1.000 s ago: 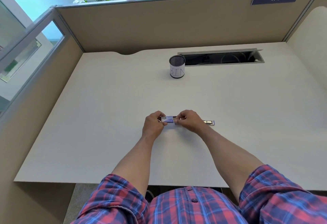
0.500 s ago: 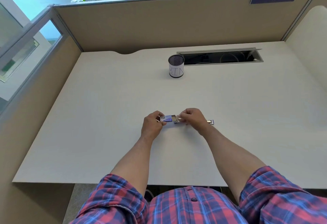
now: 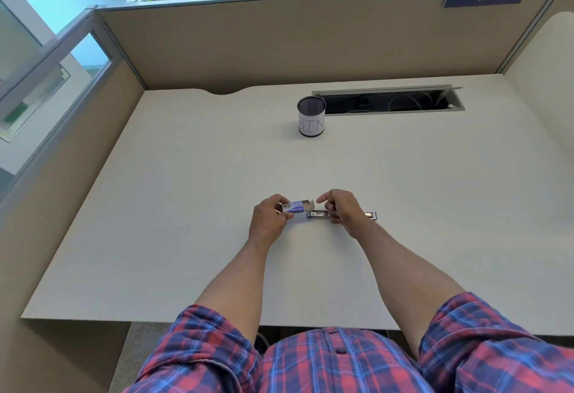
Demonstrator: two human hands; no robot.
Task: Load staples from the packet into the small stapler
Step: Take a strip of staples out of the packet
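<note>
My left hand [image 3: 268, 218] grips a small blue and white staple packet [image 3: 295, 207] just above the desk. Its inner tray [image 3: 307, 204] is slid out to the right. My right hand [image 3: 340, 209] hovers just right of the tray's open end, index finger and thumb reaching toward it with a small gap. The other fingers are curled. I cannot make out any staples between them. The small metal stapler [image 3: 318, 214] lies opened flat on the desk under my right hand, and its far end [image 3: 371, 215] sticks out to the right of my wrist.
A mesh cup labelled BIN [image 3: 311, 117] stands at the back of the desk [image 3: 186, 206]. Right of it is an open cable slot [image 3: 388, 102]. Partition walls close in the desk at the back and on both sides.
The packet's tray has slid out to the right. My right hand has let go of it and moved slightly right, uncovering the stapler's left end. The left hand still holds the packet.
</note>
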